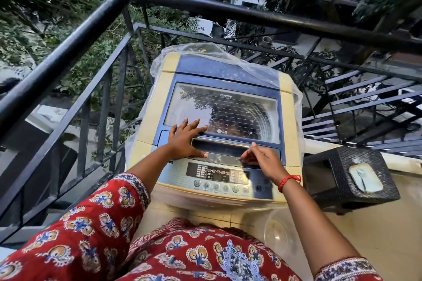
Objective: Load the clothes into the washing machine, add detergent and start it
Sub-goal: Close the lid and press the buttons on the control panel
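The washing machine stands by the balcony railing, lid shut, plastic cover pushed back. The left hand lies flat, fingers spread, on the lid's front edge. The right hand, fingers curled and holding nothing, touches the lid handle above the control panel.

Left grip flat (right grip curled)
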A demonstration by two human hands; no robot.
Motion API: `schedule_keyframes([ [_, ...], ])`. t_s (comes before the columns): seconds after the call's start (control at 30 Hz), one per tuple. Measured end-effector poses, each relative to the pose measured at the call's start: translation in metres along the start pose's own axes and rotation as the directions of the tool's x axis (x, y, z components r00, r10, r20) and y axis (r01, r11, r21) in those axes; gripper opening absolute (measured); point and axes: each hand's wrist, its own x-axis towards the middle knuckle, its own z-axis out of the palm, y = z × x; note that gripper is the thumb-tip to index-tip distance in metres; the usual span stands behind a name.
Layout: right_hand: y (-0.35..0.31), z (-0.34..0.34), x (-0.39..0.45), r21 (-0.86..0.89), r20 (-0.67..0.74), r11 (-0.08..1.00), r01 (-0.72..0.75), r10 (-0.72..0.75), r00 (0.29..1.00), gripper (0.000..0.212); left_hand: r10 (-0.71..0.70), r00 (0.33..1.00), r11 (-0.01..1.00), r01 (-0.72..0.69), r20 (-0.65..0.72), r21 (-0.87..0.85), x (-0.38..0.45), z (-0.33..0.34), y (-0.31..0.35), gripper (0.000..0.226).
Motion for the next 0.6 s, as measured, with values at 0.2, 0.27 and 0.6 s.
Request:
schedule_keyframes([
  [0.2,0.001,0.015,0.006,0.229,0.108,0.973,0.007,-0.033,0.994,0.056,0.066,0.992,0.989,-0.079,-0.105,-0.125,-0.008,0.004,0.001,0.083],
  [0.27,0.0,0.017,0.007,0.269,0.125,0.963,0.015,-0.05,0.991,0.056,0.148,0.971,0.93,-0.201,-0.189,-0.307,-0.015,0.007,0.008,0.066],
  [0.6,-0.007,0.041,0.027,0.298,0.274,0.954,-0.031,-0.055,0.96,0.052,-0.025,0.996,0.449,0.085,0.083,-0.89,-0.021,0.01,0.04,0.053],
])
